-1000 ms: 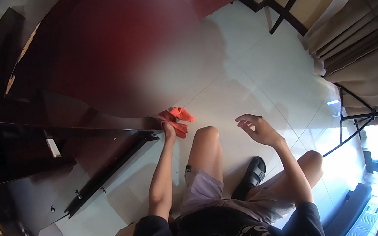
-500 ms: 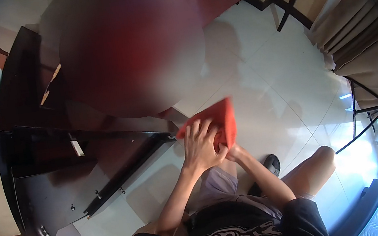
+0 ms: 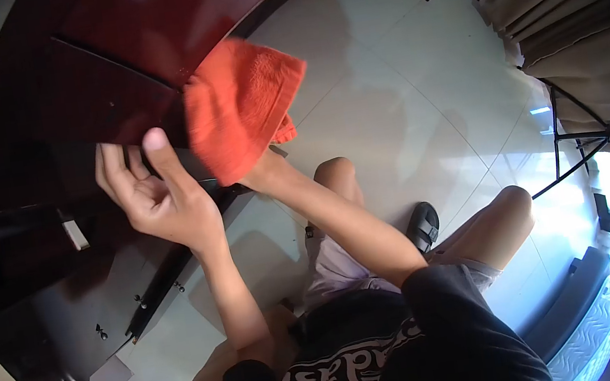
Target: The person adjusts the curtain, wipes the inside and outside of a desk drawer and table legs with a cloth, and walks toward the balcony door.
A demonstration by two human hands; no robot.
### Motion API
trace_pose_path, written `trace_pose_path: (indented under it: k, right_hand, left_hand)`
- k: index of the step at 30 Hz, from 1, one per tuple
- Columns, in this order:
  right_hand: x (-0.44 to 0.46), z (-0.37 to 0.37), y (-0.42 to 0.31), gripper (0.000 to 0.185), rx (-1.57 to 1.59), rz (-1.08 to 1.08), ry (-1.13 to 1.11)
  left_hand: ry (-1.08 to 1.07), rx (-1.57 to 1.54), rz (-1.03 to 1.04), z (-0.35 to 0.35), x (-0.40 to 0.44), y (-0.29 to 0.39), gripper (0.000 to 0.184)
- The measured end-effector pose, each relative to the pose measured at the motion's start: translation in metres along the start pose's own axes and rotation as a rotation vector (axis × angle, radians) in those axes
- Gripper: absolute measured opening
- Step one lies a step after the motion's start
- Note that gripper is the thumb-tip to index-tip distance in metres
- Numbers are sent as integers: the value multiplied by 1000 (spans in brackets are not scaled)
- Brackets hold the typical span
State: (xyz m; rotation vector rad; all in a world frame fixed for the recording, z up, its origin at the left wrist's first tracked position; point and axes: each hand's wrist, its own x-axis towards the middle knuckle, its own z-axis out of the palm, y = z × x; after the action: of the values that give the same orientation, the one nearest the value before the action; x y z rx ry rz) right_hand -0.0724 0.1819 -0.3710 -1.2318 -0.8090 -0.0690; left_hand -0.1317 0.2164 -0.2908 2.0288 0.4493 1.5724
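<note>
An orange-red cloth with a stitched hem covers my right hand. The cloth lies against the right end of a glossy dark red wooden panel, and most of my right fingers are hidden under it. To the left, my left hand is at the panel's lower edge, palm toward me. Its thumb rises in front of the wood while the fingertips pass behind the edge, so the hand grips the panel there.
Dark cabinet parts with metal knobs lie at left. Pale floor tiles stretch to the right, with my sandal on them. A black metal frame stands below a brown curtain. A mattress is at lower right.
My left hand has let go of the cloth and moved up and left to the panel's edge. The right hand has carried the cloth up and left onto the panel.
</note>
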Motion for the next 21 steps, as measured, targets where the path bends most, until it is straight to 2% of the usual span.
trace_pose_path:
  k: [3, 5, 7, 9, 10, 13, 14, 16, 19, 20, 21]
  right_hand:
    - [-21, -5, 42, 41, -600, 160, -20]
    - [-49, -8, 90, 30, -321, 373, 25]
    - [-88, -5, 152, 22, -536, 219, 162]
    - [-105, -9, 171, 16, -686, 265, 144]
    - [-113, -11, 178, 13, -763, 288, 134]
    - [-135, -8, 204, 15, -737, 580, 82]
    - [-147, -8, 220, 11, -753, 617, 48]
    - [-148, -11, 208, 13, -691, 758, 15]
    - [-142, -25, 218, 24, -458, 1129, -39]
    - [-126, -31, 203, 24, -219, 1348, 34]
    - [-124, -35, 205, 24, -136, 1395, -19]
  left_hand:
    - [36, 26, -39, 2, 1, -12, 33]
    - [36, 44, -30, 2, 2, -15, 29]
    - [53, 5, 29, 4, 2, -22, 28]
    - [47, -28, 64, 2, 2, -26, 27]
    - [38, -11, 11, 0, 0, -25, 31]
    - [4, 21, 3, -5, -1, -28, 31]
    - [25, 20, 31, -4, 0, -29, 30]
    - [69, 14, 88, 2, 2, -28, 28]
    - [93, 34, 128, 5, 2, -31, 27]
    - [80, 73, 132, 4, 2, -31, 26]
    - [80, 35, 133, 4, 4, -32, 26]
